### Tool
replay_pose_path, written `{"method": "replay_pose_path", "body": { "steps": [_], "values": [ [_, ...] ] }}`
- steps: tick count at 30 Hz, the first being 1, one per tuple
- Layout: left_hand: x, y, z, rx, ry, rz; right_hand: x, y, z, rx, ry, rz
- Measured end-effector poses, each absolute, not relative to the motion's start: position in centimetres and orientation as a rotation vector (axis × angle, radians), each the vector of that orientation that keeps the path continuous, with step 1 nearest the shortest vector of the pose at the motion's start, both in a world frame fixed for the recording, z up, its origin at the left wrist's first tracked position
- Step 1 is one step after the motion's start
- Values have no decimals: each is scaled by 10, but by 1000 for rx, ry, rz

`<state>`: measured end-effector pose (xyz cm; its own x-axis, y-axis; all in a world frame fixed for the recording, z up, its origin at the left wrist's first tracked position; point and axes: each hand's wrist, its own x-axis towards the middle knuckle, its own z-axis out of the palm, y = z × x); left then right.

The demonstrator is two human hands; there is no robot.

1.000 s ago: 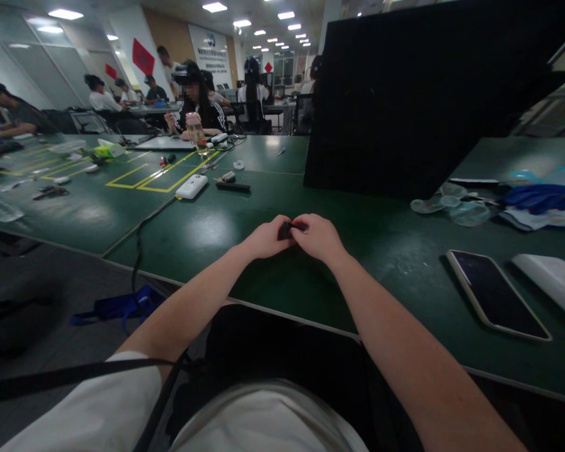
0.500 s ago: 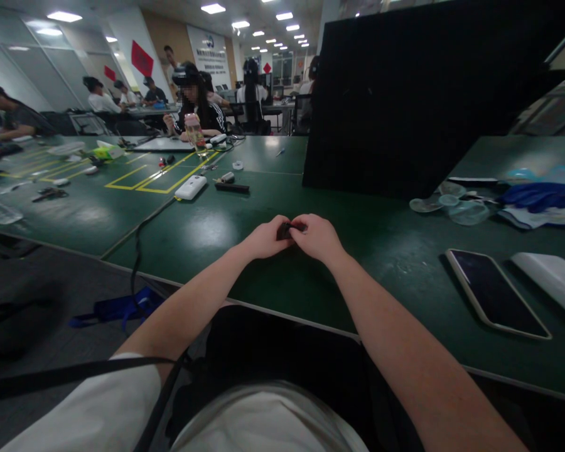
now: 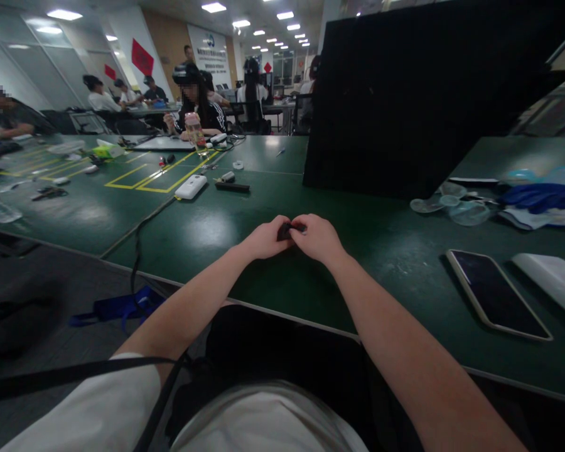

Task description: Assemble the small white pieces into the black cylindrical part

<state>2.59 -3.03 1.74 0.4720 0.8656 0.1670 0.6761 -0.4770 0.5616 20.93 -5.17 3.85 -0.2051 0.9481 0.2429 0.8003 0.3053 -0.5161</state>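
Close together over the green table (image 3: 292, 282), both my hands grip a small black object (image 3: 285, 231), mostly covered by my fingers, so its kind cannot be made out. My left hand (image 3: 266, 238) has its fingers and thumb closed on the left side of it. From the right, my right hand (image 3: 316, 237) pinches it between thumb and fingers, the two hands almost touching. Beyond them lie a long black bar-shaped item (image 3: 233, 187) and a white power bank (image 3: 191, 187) with a cable.
A large black panel (image 3: 381, 100) stands at the back right. On the right lie a phone (image 3: 499, 294), a white box-like device (image 3: 553, 279), and a fan with clear blades (image 3: 466, 204). A drink bottle (image 3: 195, 133) stands farther back, before a seated person (image 3: 200, 107).
My hands stay in nearly the same place, with the black object showing slightly more between the fingers. A standing person in the background has shifted right.
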Motion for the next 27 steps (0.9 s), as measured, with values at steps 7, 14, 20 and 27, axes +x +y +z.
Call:
{"method": "replay_pose_path", "body": {
  "steps": [7,14,20,27],
  "values": [
    [26,-31,18,2309,1278,611,208,-54,40,-1554,-2074,382],
    [26,-29,16,2304,1279,621,208,-54,41,-1556,-2081,374],
    [26,-29,16,2313,1278,611,208,-53,40,-1562,-2086,346],
    [26,-30,17,2327,1279,598,208,-54,41,-1547,-2088,367]
  ]
}}
